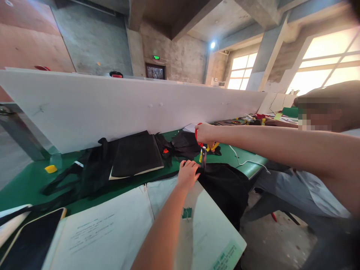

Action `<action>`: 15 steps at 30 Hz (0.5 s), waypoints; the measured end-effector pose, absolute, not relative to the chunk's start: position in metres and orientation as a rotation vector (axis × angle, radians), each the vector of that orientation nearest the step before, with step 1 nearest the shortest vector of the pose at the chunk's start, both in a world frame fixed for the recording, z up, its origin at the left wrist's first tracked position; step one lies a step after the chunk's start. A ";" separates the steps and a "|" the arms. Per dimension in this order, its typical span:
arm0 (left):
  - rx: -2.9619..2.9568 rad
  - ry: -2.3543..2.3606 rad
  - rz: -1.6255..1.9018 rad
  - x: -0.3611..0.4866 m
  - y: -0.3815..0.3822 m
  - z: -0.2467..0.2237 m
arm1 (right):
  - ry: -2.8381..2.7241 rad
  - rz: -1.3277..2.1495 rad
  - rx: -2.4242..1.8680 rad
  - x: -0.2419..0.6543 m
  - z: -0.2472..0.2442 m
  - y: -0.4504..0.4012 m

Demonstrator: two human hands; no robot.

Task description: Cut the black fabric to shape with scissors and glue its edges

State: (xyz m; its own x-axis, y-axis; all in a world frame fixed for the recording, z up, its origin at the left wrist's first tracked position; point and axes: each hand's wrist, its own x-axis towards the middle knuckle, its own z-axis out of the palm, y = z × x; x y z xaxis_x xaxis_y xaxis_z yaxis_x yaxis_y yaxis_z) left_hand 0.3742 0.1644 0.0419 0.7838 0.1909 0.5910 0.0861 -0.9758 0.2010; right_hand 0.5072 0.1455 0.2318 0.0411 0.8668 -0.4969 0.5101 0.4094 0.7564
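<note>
My right hand [207,135] is closed round the handles of a pair of scissors [204,158], with a red loop on one side and a yellow part showing under the fingers. The blades point down at black cloth [225,180], close to my left fingertips. My left hand [188,173] has its fingers curled on the cloth's edge, above the open book [112,225]. From there the cloth drapes right, over the table edge. How far the blades are apart is hard to make out.
A black-covered book [137,155] lies on more black fabric [95,168] at the left. A phone-like dark slab [33,240] and a yellow lump [51,169] are on the green table [17,183]. A white partition [126,112] stands behind; a person [303,187] sits at right.
</note>
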 end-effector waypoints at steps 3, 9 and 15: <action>2.855 0.240 0.954 0.377 0.163 0.040 | 1.606 0.414 1.227 0.510 0.228 0.147; 2.842 0.301 0.998 0.378 0.160 0.042 | 1.585 0.393 1.190 0.510 0.223 0.148; 2.736 0.339 1.091 0.376 0.157 0.047 | 1.556 0.364 1.140 0.489 0.229 0.146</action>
State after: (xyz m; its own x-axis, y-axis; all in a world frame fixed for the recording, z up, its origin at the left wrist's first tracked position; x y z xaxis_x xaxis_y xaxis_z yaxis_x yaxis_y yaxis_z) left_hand 0.3759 0.1570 0.0468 0.7055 0.2741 0.6535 0.1448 -0.9585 0.2456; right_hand 0.4893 0.1463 0.2288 0.0838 0.8074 -0.5840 0.4649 0.4866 0.7396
